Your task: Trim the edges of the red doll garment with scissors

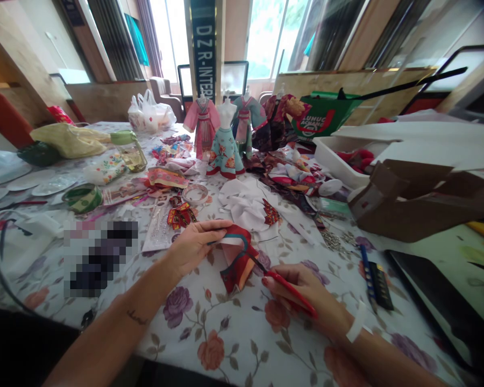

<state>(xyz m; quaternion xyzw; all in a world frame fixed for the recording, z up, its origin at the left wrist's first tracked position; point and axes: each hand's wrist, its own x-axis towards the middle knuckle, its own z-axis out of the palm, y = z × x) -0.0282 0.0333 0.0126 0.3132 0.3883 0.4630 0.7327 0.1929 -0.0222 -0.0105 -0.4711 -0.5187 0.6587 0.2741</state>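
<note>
My left hand [193,244] pinches the top edge of a small red patterned cloth piece [237,259] with teal trim, holding it up off the flowered tablecloth [226,328]. My right hand [306,295] is closed round a red-handled tool [290,290], likely scissors, whose dark tip touches the cloth's right edge. Both hands are near the table's front edge.
Small doll dresses on stands [225,140] rise at the table's middle back amid fabric scraps and ribbons. A brown cardboard box [419,201] and white tray [339,156] lie right. A tape roll [82,198], plastic bags [151,115] and white cloth [248,207] surround the hands.
</note>
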